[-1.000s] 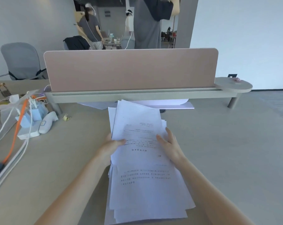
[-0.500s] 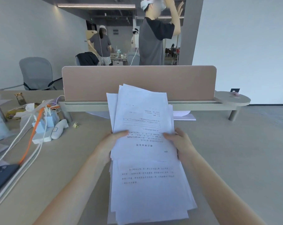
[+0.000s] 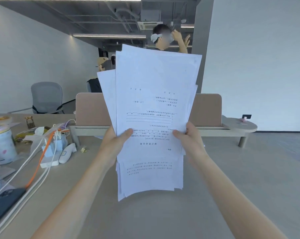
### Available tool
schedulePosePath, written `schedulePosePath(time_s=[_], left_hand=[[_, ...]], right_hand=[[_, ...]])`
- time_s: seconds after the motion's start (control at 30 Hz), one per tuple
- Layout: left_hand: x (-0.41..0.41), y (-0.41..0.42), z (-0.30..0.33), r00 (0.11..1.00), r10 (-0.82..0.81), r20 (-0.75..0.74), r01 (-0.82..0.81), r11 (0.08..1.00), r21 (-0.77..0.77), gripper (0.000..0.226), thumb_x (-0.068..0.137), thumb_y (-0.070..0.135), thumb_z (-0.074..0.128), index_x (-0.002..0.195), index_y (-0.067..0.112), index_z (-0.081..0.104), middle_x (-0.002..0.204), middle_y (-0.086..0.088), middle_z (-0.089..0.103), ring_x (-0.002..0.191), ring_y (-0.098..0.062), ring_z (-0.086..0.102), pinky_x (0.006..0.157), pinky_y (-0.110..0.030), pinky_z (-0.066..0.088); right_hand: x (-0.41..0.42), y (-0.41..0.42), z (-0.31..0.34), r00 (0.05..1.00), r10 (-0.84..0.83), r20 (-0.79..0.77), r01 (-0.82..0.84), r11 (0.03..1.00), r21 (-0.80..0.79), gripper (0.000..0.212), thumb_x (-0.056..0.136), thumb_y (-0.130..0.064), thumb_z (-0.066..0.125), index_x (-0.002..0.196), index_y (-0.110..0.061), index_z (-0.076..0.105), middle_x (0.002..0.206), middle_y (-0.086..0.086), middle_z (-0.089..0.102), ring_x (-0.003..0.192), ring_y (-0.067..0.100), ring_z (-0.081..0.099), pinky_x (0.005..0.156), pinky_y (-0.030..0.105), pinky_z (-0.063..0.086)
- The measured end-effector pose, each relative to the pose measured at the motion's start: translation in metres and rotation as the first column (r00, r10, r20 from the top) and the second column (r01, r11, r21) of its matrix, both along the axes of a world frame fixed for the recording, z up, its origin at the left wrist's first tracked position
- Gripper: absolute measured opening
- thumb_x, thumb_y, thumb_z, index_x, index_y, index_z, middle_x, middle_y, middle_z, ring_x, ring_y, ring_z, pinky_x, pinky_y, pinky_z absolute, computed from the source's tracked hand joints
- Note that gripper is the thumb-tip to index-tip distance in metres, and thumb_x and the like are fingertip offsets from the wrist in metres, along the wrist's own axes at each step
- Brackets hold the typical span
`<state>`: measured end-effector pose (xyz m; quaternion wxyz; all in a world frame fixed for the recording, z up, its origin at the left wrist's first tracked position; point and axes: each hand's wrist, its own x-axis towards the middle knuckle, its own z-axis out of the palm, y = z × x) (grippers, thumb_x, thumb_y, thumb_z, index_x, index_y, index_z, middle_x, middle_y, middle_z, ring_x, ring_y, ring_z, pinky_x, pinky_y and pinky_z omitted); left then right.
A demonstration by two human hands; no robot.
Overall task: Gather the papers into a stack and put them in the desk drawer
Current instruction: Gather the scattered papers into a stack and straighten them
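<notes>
A loose stack of white printed papers point(image 3: 152, 104) stands nearly upright above the desk point(image 3: 232, 178), its sheets fanned unevenly at the top. My left hand point(image 3: 114, 144) grips the stack's left edge, thumb on the front sheet. My right hand point(image 3: 190, 140) grips the right edge the same way. The stack's lower edge hangs just above the desktop. No drawer is visible in this view.
A pink divider panel point(image 3: 207, 109) on a low shelf runs across the desk's far side. At the left lie cables, a power strip point(image 3: 49, 163), a white thermometer-like device point(image 3: 66, 152), a dark phone point(image 3: 3, 204) and a cup point(image 3: 1, 145). A person stands beyond the divider.
Both hands have lifted the stack off the desk and tipped it upright. The camera has tilted up, showing more of the room.
</notes>
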<state>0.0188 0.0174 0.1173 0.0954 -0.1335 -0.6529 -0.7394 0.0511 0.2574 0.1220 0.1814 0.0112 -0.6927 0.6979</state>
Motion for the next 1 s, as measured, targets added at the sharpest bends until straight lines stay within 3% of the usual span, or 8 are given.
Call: schedulePosePath(time_s=[0.27, 0.47, 0.57, 0.7, 0.77, 0.9, 0.93, 1.0], left_hand=[[-0.001, 0.006, -0.024, 0.994, -0.010, 0.108, 0.006, 0.999, 0.038, 0.053, 0.067, 0.026, 0.084, 0.117, 0.014, 0.070, 0.113, -0.002, 0.077, 0.104, -0.023, 0.073, 0.096, -0.049, 0.054], [-0.004, 0.008, -0.037, 0.989, -0.036, 0.141, 0.028, 0.998, 0.056, 0.044, 0.069, 0.022, 0.083, 0.111, 0.014, 0.072, 0.107, -0.005, 0.079, 0.099, -0.026, 0.075, 0.091, -0.047, 0.057], [-0.002, 0.009, -0.045, 0.987, -0.054, 0.150, 0.043, 0.997, 0.071, 0.030, 0.074, 0.017, 0.083, 0.102, 0.020, 0.073, 0.100, 0.000, 0.080, 0.096, -0.023, 0.076, 0.083, -0.040, 0.058], [0.003, 0.009, -0.053, 0.982, -0.076, 0.173, 0.066, 0.996, 0.063, 0.033, 0.068, 0.025, 0.082, 0.100, 0.022, 0.074, 0.099, 0.001, 0.080, 0.093, -0.021, 0.076, 0.081, -0.038, 0.057], [0.005, 0.009, -0.056, 0.980, -0.065, 0.186, 0.053, 0.996, 0.067, 0.032, 0.066, 0.027, 0.083, 0.097, 0.023, 0.075, 0.099, 0.001, 0.080, 0.091, -0.020, 0.077, 0.081, -0.038, 0.057], [0.010, 0.012, -0.065, 0.976, -0.045, 0.214, 0.028, 0.996, 0.085, 0.037, 0.065, 0.030, 0.083, 0.100, 0.020, 0.075, 0.099, -0.001, 0.080, 0.092, -0.021, 0.077, 0.081, -0.039, 0.058], [0.011, 0.012, -0.067, 0.974, -0.042, 0.224, 0.023, 0.996, 0.088, 0.034, 0.065, 0.030, 0.083, 0.097, 0.019, 0.075, 0.097, -0.001, 0.081, 0.091, -0.022, 0.077, 0.080, -0.038, 0.058], [0.015, 0.013, -0.073, 0.969, -0.046, 0.244, 0.023, 0.995, 0.096, 0.028, 0.066, 0.030, 0.082, 0.092, 0.021, 0.077, 0.095, -0.001, 0.081, 0.089, -0.022, 0.077, 0.078, -0.037, 0.057]], right_hand=[[-0.004, -0.003, -0.027, 1.000, 0.020, 0.015, -0.019, 0.999, -0.028, 0.030, 0.093, -0.016, 0.062, 0.122, -0.022, 0.061, 0.119, -0.003, 0.073, 0.111, 0.018, 0.070, 0.100, 0.049, 0.053], [-0.006, 0.001, -0.034, 0.999, 0.035, 0.016, -0.035, 0.999, 0.012, 0.033, 0.090, -0.023, 0.066, 0.123, -0.024, 0.060, 0.119, -0.005, 0.074, 0.110, 0.017, 0.071, 0.098, 0.047, 0.055], [-0.005, 0.002, -0.034, 0.999, 0.046, 0.003, -0.046, 0.999, 0.025, 0.038, 0.089, -0.027, 0.069, 0.125, -0.023, 0.059, 0.121, -0.003, 0.073, 0.112, 0.018, 0.070, 0.096, 0.044, 0.056], [-0.006, 0.005, -0.016, 0.997, 0.031, -0.065, -0.028, 0.998, 0.051, 0.036, 0.093, -0.020, 0.068, 0.127, -0.017, 0.053, 0.121, -0.003, 0.069, 0.107, 0.013, 0.069, 0.081, 0.030, 0.054], [-0.006, 0.007, -0.002, 0.990, 0.022, -0.139, -0.008, 0.995, 0.102, 0.043, 0.094, -0.016, 0.066, 0.133, -0.020, 0.048, 0.125, -0.006, 0.063, 0.106, 0.007, 0.065, 0.084, 0.028, 0.050], [-0.006, 0.009, 0.020, 0.953, 0.042, -0.301, 0.060, 0.945, 0.323, 0.076, 0.094, -0.010, 0.062, 0.153, -0.038, 0.024, 0.153, -0.033, 0.031, 0.140, -0.005, 0.032, 0.107, 0.007, 0.030], [-0.005, 0.009, 0.023, 0.948, 0.033, -0.316, 0.093, 0.922, 0.376, 0.074, 0.093, -0.009, 0.061, 0.151, -0.040, 0.028, 0.150, -0.037, 0.034, 0.138, -0.005, 0.034, 0.105, 0.006, 0.030], [-0.008, 0.010, 0.026, 0.950, -0.011, -0.313, 0.161, 0.875, 0.457, 0.054, 0.092, -0.011, 0.061, 0.139, -0.036, 0.050, 0.141, -0.021, 0.052, 0.125, 0.005, 0.049, 0.099, 0.019, 0.039]])
